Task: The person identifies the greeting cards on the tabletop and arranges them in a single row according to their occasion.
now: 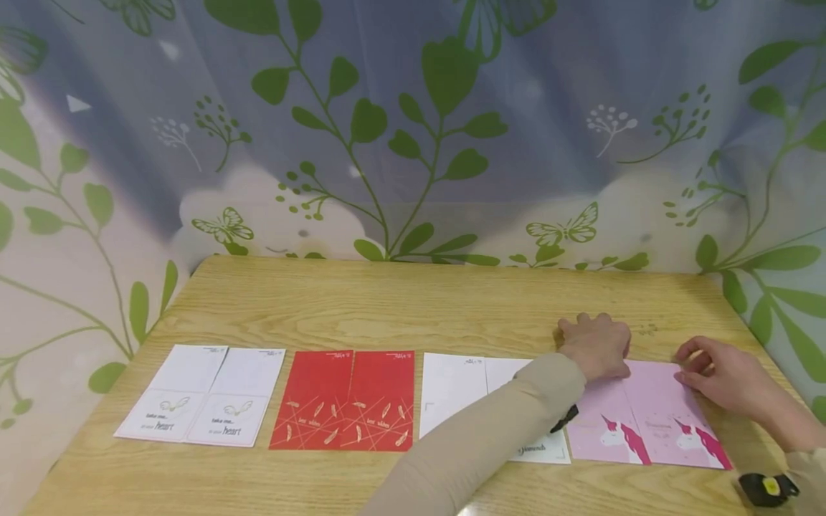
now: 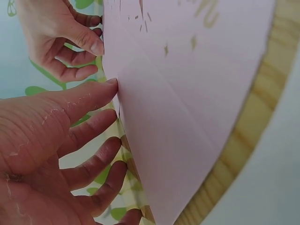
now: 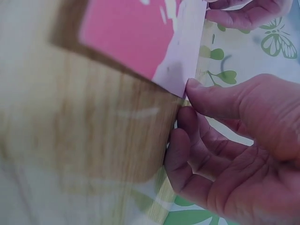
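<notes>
Left fingers [image 2: 101,89]: thumb tip pressed to the far edge of the pink unicorn card [image 1: 645,419]; the other fingers lie loosely curled behind that edge, grasping nothing.
Right fingers [image 3: 199,89]: thumb tip at the card's far right corner, fingers loosely bent, not clenched.
Left hand [image 1: 595,345]: at the card's far left corner, its sleeve crossing the white card [image 1: 452,390] next to it.
Right hand [image 1: 725,376]: at the card's right edge.
Pink unicorn card: flat on the wooden table [image 1: 400,301], rightmost in a row.
Row, leftward of it: white card, red card [image 1: 345,400], white heart card [image 1: 203,393].
Risk: a push may slide the card onto its white neighbour; the sleeve may drag that one.
Open room: bare wood beyond the card; table edge near on its right.
</notes>
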Available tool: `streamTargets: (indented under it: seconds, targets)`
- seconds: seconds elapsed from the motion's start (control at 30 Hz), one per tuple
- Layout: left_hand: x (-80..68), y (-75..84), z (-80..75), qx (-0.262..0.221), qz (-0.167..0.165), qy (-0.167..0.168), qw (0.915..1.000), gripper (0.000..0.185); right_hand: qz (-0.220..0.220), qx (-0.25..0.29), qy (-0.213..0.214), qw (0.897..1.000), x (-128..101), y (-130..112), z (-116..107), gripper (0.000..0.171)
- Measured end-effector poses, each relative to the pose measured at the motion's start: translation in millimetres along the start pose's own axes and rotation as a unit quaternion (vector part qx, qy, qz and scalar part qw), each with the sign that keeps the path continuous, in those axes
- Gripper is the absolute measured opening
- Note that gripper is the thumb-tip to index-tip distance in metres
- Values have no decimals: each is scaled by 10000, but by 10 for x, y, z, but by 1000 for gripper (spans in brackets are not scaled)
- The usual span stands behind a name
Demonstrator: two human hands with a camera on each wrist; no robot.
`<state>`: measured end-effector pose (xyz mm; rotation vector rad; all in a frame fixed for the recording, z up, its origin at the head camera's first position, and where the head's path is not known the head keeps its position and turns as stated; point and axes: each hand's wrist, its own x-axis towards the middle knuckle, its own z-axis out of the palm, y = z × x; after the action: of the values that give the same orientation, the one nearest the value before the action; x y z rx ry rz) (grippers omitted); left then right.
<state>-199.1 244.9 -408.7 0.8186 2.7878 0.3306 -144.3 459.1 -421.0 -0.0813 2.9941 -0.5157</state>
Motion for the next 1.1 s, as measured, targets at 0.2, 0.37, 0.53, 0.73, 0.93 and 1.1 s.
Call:
streamTargets:
  seconds: [0.2,0.37,0.53,0.73,0.93,1.1]
  targets:
    - [5,15,17,2,-51,-26,10000,20,-90,-45,-15,9999,-2,9,15,19]
    - [31,19,34,-17,-174,-70,9998,20,-137,-91,-16,9999,-6,0,15,17]
    - [21,2,12,-166,-195,-98,9996,20,-156,-123,-28,9998,2,1,11,16]
    - [29,-61,-16,-369,-171,-217,9989,14,-176,-122,18,9998,15,-20,23,16]
    - [42,-299,-120,-585,285,56,9979,11,-218,-83,103,9997,4,-45,6,13]
    - [3,-535,-259,-575,544,182,9967,24,17,23,214,9998,-17,-46,-11,16]
